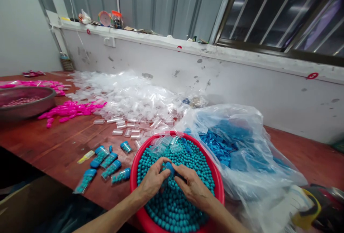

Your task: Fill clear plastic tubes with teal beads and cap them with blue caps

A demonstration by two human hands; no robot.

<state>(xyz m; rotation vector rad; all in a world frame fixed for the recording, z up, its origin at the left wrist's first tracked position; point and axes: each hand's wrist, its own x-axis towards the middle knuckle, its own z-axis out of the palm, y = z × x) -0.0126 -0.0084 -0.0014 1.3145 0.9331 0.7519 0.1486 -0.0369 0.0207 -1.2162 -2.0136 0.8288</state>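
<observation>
My left hand (157, 177) is closed around a small see-through container, mostly hidden by the fingers. A blue cap (170, 167) shows at its top, and my right hand (190, 182) pinches at the cap's right side. Both hands are over a red basin (220, 186) filled with round teal beads (172, 213). Several empty see-through containers (161, 145) lie on the beads at the basin's far edge. To the left, filled containers with blue caps (111, 170) lie on the red table (61, 150).
A heap of see-through containers (134, 96) spreads behind the basin. At right, a plastic bag (255, 125) holds blue caps (220, 147). Pink pieces (72, 109) and a grey basin (40, 109) are at left. A yellow-ended small item (86, 157) lies near the filled containers.
</observation>
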